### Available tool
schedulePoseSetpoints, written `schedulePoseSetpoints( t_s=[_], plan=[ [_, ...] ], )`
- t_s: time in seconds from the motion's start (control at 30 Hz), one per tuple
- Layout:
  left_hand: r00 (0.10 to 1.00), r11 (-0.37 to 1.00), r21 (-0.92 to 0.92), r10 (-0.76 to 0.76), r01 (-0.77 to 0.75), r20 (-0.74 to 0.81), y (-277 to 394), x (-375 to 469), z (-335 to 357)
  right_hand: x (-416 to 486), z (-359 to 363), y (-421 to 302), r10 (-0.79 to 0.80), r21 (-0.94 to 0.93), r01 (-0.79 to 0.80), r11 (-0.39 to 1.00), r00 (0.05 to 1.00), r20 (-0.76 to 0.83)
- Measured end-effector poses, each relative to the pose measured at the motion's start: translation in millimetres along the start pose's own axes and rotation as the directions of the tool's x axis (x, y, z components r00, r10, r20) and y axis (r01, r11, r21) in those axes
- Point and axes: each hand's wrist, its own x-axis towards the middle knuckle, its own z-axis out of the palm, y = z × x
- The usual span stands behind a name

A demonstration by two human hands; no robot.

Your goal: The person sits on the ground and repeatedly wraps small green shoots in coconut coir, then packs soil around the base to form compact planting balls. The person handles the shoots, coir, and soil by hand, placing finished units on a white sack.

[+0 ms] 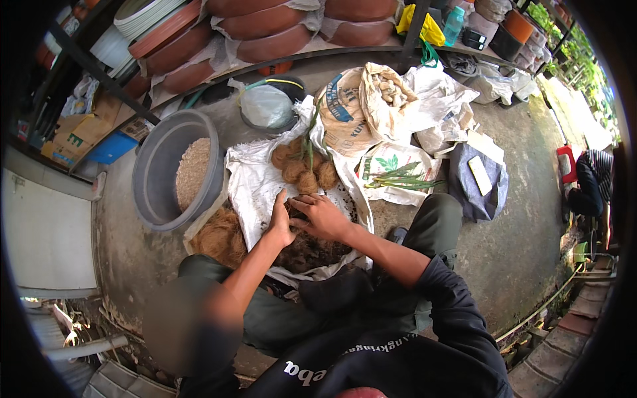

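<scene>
My left hand (281, 219) and my right hand (320, 214) cup a dark fibrous clump (294, 211) from both sides; the fingers hide most of it. Beneath them a white woven sack (251, 164) is spread on the floor. A loose heap of dark, soil-like fibre (311, 252) lies on its near part. Several brown coir-wrapped balls (307, 182) sit together just beyond my fingertips, with long green leaves (309, 142) rising from among them. Left of the sack, near my knee, is a pile of loose brown coconut fibre (219, 240).
A large grey plastic tub (174, 219) holds pale granular material (194, 171). Cut green leaves (403, 179) rest on a printed sack. Beyond stands an open sack of pale chunks (393, 94). A phone (479, 175) lies on a dark bag (460, 194). Stacked terracotta-coloured pots (264, 25) fill the rack ahead.
</scene>
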Motion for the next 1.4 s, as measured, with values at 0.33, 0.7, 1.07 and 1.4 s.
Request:
schedulePoseSetpoints(
  t_s=[0.33, 0.7, 1.07, 1.4],
  plan=[
    [0.997, 0.998, -0.001, -0.057, 0.057, 0.056, -13, 26, -25, -3, -12, -10, -0.062, -0.033, 0.065, 0.997, 0.996, 0.067],
    [0.999, 1.0, 0.006, 0.03, -0.03, 0.02, -9, 15, -12, 2, -7, -14, 0.015, 0.054, -0.014, 0.998, 1.0, -0.022],
    [0.999, 1.0, -0.019, 0.018, -0.018, 0.027, -23, 26, -27, -1, -9, -19, -0.083, -0.018, 0.084, 0.996, 0.995, 0.052],
    [0.955, 0.983, -0.092, 0.174, -0.156, 0.24, 7, 2, -19, 15, -34, -2, -0.103, 0.124, 0.117, 0.985, 0.988, -0.116]
  ],
)
